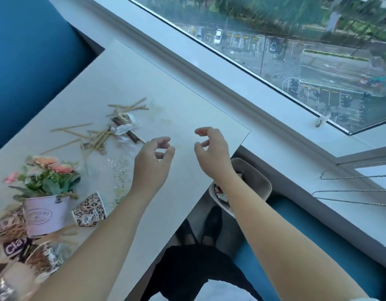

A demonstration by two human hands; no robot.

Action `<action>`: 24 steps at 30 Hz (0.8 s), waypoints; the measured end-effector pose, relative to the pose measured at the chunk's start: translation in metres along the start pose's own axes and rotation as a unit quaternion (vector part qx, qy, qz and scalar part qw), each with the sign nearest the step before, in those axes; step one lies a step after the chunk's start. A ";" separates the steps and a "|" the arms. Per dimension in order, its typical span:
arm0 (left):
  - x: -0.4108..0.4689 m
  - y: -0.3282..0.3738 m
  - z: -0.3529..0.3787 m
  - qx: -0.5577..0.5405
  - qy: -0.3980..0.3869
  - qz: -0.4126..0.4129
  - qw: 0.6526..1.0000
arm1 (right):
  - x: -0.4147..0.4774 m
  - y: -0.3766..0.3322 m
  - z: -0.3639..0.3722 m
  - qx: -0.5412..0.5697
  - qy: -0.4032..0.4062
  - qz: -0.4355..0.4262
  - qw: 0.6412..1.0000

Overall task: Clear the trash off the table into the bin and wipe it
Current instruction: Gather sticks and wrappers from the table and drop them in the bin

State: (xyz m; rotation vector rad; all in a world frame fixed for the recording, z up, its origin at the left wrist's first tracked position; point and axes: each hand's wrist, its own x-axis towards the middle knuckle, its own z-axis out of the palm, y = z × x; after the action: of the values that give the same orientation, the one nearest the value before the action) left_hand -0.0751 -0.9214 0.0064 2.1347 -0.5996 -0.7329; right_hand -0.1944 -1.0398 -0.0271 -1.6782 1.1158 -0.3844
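Observation:
A white table (187, 109) carries a scatter of wooden sticks (96, 135) and crumpled silver wrappers (124, 127) left of centre, with crumbs and small glittery bits (120, 170) nearer me. My left hand (154, 157) hovers over the table just right of that litter, fingers loosely curled and holding nothing. A little to its right, my right hand (211, 148) hangs above the table's corner, also loosely curled and empty. The beige bin (261, 181) stands on the floor below the table's right corner, with some trash inside, partly hidden by my right forearm.
A pink pot of artificial flowers (44, 211) stands at the near left. Beside it lies a leopard-print paper cup (90, 210) on its side. More wrappers and packets (16, 248) pile up at the lower left. A window sill and glass run along the table's far side.

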 end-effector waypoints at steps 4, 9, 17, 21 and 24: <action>0.004 -0.020 -0.030 -0.011 0.037 -0.018 0.999 | 0.011 -0.022 0.037 -0.016 -0.045 -0.018 0.999; 0.008 -0.047 -0.060 -0.014 0.075 -0.034 0.997 | 0.021 -0.034 0.083 -0.057 -0.089 -0.035 0.994; 0.017 -0.072 -0.087 -0.027 0.104 -0.062 0.992 | 0.035 -0.041 0.133 -0.188 -0.113 -0.050 0.974; 0.022 -0.080 -0.094 -0.027 0.109 -0.068 0.991 | 0.040 -0.046 0.148 -0.249 -0.117 -0.078 0.958; 0.025 -0.083 -0.096 -0.030 0.111 -0.072 0.991 | 0.042 -0.047 0.154 -0.282 -0.116 -0.097 0.947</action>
State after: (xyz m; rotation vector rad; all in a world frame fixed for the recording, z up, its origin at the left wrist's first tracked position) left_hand 0.0218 -0.8383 -0.0168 2.1814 -0.3038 -0.5707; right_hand -0.0410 -0.9835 -0.0600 -2.2797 0.9342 0.0255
